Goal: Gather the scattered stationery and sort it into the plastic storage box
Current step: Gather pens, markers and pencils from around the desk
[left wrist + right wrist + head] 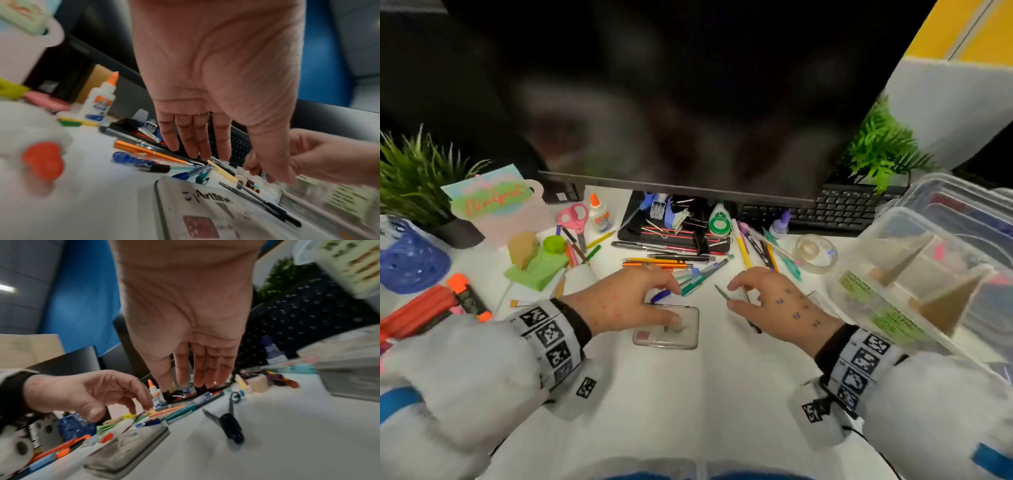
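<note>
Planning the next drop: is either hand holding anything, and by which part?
Nothing is held. The left hand and the right hand hover open; the black-handled knife lies ungripped.

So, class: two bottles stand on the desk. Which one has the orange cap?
The white glue bottle, standing beside the pink scissors left of the black tray. The other bottle, right of the tray by the keyboard, has a purple top.
</note>
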Action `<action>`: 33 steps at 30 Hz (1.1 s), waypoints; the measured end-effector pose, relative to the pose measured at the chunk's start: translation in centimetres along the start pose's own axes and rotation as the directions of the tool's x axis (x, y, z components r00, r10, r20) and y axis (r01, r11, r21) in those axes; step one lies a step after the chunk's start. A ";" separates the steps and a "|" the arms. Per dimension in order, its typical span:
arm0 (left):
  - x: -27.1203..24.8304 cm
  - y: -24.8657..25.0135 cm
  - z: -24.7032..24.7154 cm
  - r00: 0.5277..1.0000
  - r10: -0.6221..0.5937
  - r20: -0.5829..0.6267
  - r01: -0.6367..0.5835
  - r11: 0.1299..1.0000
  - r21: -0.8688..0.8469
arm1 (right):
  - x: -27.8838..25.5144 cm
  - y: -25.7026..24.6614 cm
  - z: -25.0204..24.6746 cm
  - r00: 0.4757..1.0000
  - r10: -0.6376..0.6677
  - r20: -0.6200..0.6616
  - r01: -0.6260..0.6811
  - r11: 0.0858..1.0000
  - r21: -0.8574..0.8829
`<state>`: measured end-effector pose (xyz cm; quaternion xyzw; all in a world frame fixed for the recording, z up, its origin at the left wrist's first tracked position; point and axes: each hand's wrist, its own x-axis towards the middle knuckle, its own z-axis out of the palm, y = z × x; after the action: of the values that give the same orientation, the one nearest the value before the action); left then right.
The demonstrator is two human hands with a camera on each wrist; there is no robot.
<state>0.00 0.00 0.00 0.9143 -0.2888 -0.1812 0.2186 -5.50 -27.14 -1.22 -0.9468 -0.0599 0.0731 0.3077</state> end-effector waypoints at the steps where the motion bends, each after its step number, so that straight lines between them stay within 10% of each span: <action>1: 0.2 -0.1 0.4 0.999 0.029 0.035 -0.030 1.000 0.006 | 0.3 0.1 0.4 1.000 -0.020 0.007 0.020 1.000 -0.004; 8: 0.0 0.7 3.1 0.989 0.019 0.145 -0.063 0.949 0.309 | -0.2 -0.8 2.3 0.997 0.033 0.072 -0.025 0.993 -0.115; 23: -3.1 -1.2 4.0 0.985 -0.164 -0.054 0.172 0.908 0.383 | 0.9 0.0 4.2 0.974 0.191 -0.121 -0.210 0.963 -0.168; 33: -2.3 -2.8 0.2 0.901 -0.432 -0.037 0.395 0.785 0.477 | 5.9 -1.9 6.0 0.988 -0.099 -0.114 0.078 0.982 -0.175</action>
<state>-0.57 3.43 -1.08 0.9730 -0.1246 -0.1823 -0.0670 -0.91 -21.27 -5.52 -0.9686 -0.0891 -0.0042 0.2321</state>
